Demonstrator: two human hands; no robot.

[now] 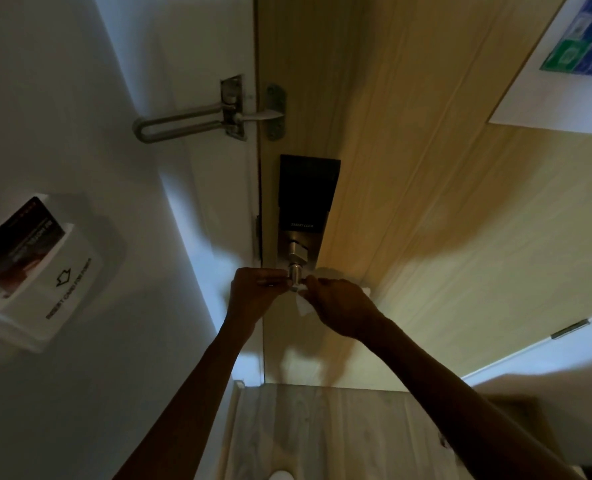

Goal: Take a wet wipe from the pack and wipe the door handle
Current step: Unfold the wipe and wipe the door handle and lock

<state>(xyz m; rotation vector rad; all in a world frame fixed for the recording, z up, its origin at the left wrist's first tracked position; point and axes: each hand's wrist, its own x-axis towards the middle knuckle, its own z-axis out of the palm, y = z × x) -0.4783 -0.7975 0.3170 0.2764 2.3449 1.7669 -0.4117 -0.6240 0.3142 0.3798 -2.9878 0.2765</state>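
Observation:
A metal door handle [294, 274] sticks out from a black smart lock plate [305, 192] on a light wooden door [426, 220]. My right hand [336, 306] is closed around a white wet wipe [303, 304], pressing it against the handle's right side. My left hand [254, 292] pinches the handle from the left, and its fingers may also touch the wipe. Most of the handle lever is hidden by both hands. No wipe pack is visible.
A metal swing-bar door guard [197, 121] spans the door frame above the lock. A white key-card power holder [38, 275] with a dark card hangs on the left wall. A notice sheet [578, 60] is on the door's upper right. Pale wood floor [322, 431] lies below.

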